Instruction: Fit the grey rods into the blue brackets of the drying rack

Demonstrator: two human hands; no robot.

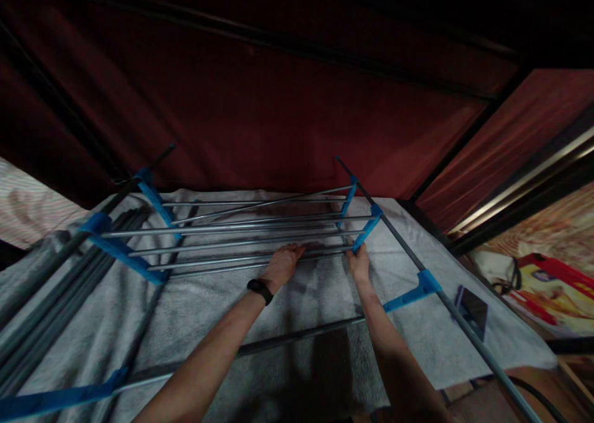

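Observation:
A metal rack point(241, 228) of grey rods and blue plastic brackets lies on a white towel point(297, 305). My left hand point(283, 264), with a black watch at the wrist, has its fingers curled over the nearest grey rod. My right hand point(358, 263) grips the lower end of the blue bracket point(366, 228) at the rod's right end. A long grey side tube point(445, 299) with another blue bracket point(413, 293) runs past my right arm.
Loose grey tubes point(55, 299) lie bundled at the left on the towel. A dark phone-like object point(471, 308) rests at the right of the towel. Dark red curtains point(260, 95) hang behind. A colourful patterned cloth point(547, 287) lies far right.

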